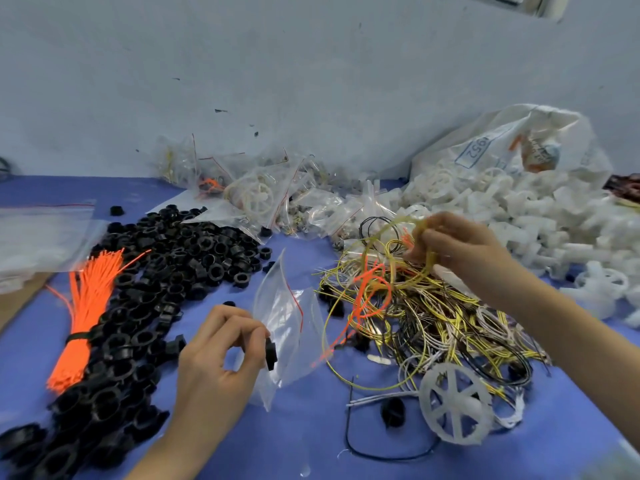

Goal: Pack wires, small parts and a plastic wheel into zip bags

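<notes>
We see left hand pinching a black part, probably with the zip bag at its 3 o'clock; right hand grips yellow wire; plastic wheel at 6 o'clock of it.

A small-parts packing workshop: bench heaped with bulk black rings and filled bags

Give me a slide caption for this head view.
Left hand holds black ring and bag; right hand lifts wires.
</notes>
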### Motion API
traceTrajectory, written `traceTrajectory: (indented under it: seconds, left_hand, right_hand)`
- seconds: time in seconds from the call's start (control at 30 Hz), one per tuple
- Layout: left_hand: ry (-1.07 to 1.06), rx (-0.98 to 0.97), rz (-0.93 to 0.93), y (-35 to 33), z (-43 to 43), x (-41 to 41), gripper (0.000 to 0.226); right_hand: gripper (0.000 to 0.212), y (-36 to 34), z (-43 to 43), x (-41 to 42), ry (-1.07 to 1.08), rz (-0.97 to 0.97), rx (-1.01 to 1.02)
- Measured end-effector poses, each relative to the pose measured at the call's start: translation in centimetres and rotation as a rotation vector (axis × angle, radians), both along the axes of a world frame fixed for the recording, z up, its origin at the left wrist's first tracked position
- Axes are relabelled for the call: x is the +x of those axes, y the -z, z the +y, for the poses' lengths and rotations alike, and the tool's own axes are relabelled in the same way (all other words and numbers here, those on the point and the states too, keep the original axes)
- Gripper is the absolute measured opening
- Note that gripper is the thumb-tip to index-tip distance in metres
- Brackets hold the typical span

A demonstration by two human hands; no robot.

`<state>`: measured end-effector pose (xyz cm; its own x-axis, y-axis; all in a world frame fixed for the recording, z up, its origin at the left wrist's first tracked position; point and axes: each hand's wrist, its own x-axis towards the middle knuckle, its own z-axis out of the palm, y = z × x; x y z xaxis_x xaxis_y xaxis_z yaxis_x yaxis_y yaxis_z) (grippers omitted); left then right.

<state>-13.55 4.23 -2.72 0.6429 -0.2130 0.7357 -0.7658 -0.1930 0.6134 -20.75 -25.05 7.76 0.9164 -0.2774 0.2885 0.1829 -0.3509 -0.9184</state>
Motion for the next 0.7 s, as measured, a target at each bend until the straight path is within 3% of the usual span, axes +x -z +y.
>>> traceTrajectory:
  seconds: [0.1,0.17,0.27,0.4,0.47,0.6,0.7]
  left_hand:
    - [-0.001,-0.003,-0.004,0.1,0.0,-0.1,0.031]
    - [0.009,0.001,0.001,0.1,0.0,-0.1,0.031]
    - [0.008,0.007,0.007,0.2,0.1,0.0,0.031]
    - [0.018,0.018,0.011,0.2,0.0,0.1,0.031]
    - [0.024,0.026,0.005,0.2,-0.1,0.0,0.030]
    - [0.028,0.031,0.012,0.2,-0.1,0.0,0.031]
    - [0.026,0.032,0.024,0.2,0.0,0.0,0.032]
  right_hand:
    - [0.012,-1.0,-0.5,0.3,0.108,0.035,0.454]
    - [0.011,-1.0,-0.9,0.3,0.088,0.194,0.504]
    - [0.017,-0.3,-1.2,-0.1,0.006,0.383,0.285]
    - [0.014,0.0,-0.7,-0.4,0.083,0.495,-0.059]
    - [0.015,-0.4,-0.6,-0.3,0.129,0.427,-0.017]
    - [0.020,-1.9,-0.8,0.0,0.158,0.050,0.426]
    - [0.026,-2.3,-0.2,0.1,0.257,-0.096,0.505]
